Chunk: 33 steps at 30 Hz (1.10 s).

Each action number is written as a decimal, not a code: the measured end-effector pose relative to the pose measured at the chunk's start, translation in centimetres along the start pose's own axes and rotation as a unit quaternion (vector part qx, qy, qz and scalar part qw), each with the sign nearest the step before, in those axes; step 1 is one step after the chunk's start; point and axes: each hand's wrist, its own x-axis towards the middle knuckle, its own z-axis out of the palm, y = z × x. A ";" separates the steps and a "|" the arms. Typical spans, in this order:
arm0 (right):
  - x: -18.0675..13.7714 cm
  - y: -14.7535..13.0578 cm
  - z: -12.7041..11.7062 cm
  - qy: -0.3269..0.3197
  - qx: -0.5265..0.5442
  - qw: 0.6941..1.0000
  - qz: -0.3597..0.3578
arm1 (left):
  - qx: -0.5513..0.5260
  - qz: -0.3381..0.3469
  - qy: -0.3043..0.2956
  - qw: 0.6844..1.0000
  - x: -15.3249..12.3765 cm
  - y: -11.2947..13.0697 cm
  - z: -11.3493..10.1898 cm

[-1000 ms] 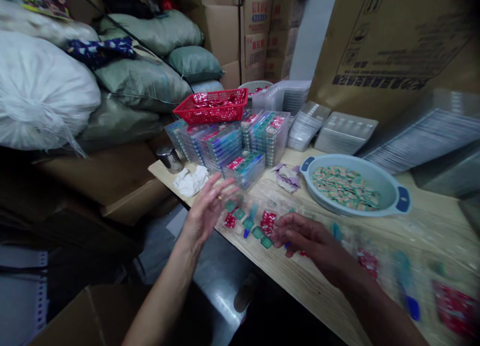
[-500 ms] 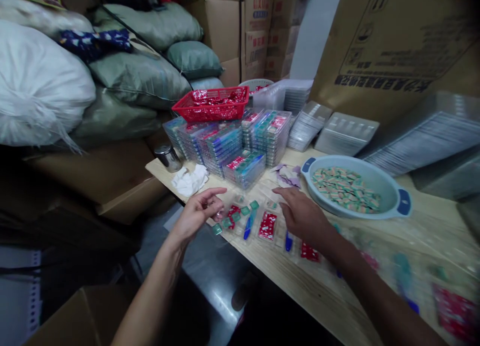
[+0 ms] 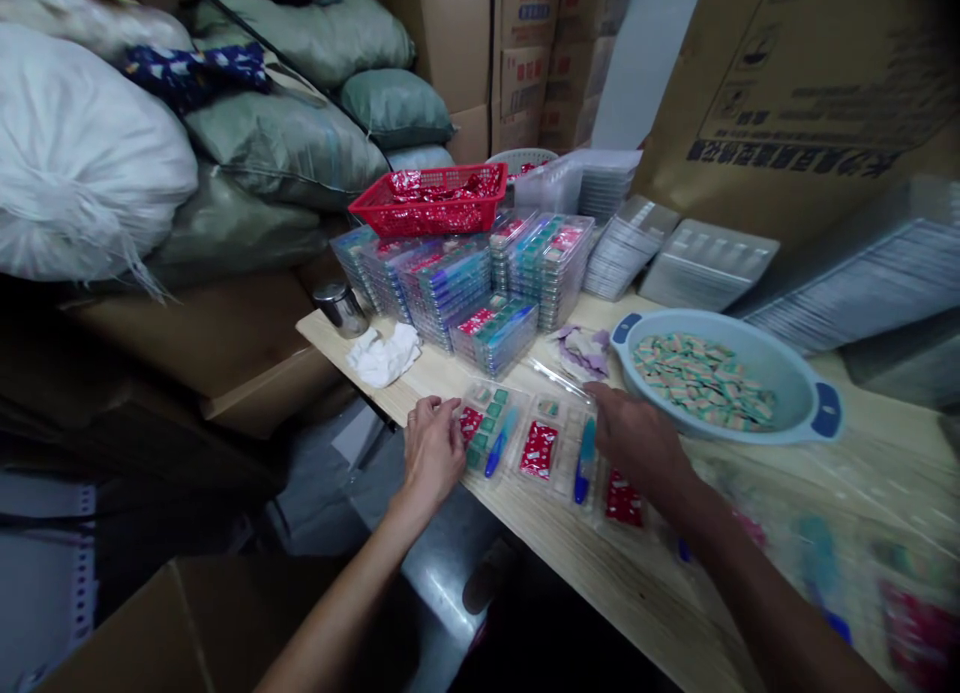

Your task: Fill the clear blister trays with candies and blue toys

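Clear plastic trays [image 3: 525,443] lie in a row along the near edge of the wooden table [image 3: 600,563], each holding green squares, a red packet and a blue pen-like stick. My left hand [image 3: 433,450] rests on the left end of the leftmost tray, fingers curled down onto its edge. My right hand [image 3: 637,438] lies palm down on the trays further right, fingers bent over a tray beside a blue stick. A light blue basin [image 3: 806,398] full of small green and orange pieces stands just beyond my right hand.
Stacks of filled clear trays [image 3: 480,283] and a red basket [image 3: 427,203] of red packets stand at the back left. Empty tray stacks [image 3: 705,263] lean against cardboard. A white rag [image 3: 386,353], a metal cup [image 3: 341,306], sacks and boxes lie to the left.
Both hands have come down onto the row of trays. The left hand moved from the air to the leftmost tray's edge; the right shifted slightly right.
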 end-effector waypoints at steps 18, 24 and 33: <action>-6.0 3.7 -4.5 0.026 0.783 0.597 0.173 | 0.013 0.214 -0.103 0.971 1.2 2.1 2.6; -10.1 6.2 -5.5 0.098 0.780 0.608 0.109 | -0.408 0.047 -0.183 0.893 1.6 12.3 2.0; -18.7 11.5 -10.1 0.345 0.636 0.671 0.165 | -0.626 -0.039 -0.310 0.714 -1.9 27.3 7.8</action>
